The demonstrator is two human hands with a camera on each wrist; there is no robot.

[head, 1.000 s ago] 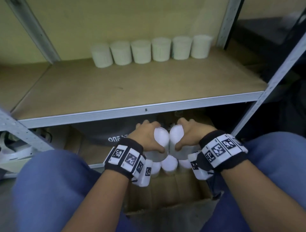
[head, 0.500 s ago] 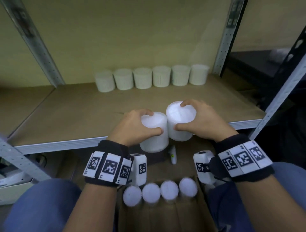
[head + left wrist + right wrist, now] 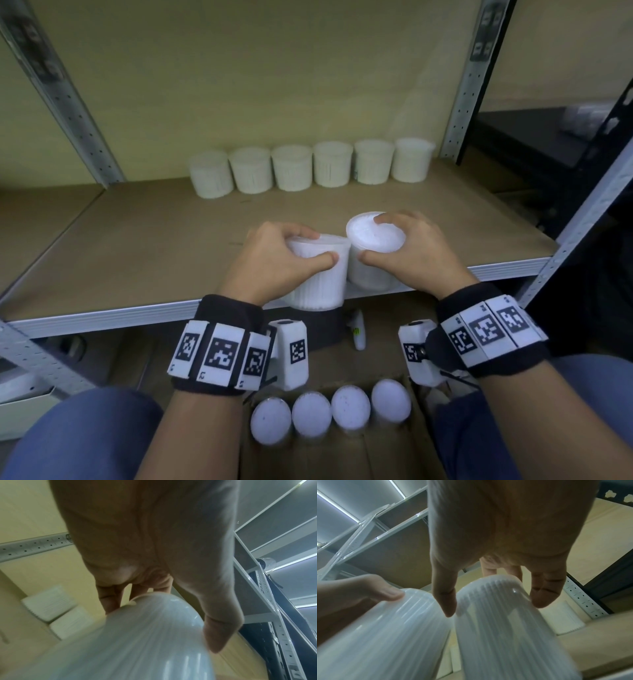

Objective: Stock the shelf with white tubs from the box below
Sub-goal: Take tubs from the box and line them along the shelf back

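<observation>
Left hand (image 3: 274, 260) grips ribbed white plastic tub (image 3: 320, 274) by lidded top, at front edge of brown wooden shelf board (image 3: 137, 246). Right hand (image 3: 407, 253) grips second white ribbed tub (image 3: 371, 240), touching first. Six white tubs (image 3: 311, 168) line shelf's back edge. Four white-lidded tubs (image 3: 330, 409) in cardboard box (image 3: 342, 459) below.

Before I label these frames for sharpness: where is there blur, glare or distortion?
Head view: sharp, shelf uprights bowed by the wide lens. Left wrist view: the held tub is smeared, with glints. Right wrist view: both tubs soft, ceiling lights glaring.
</observation>
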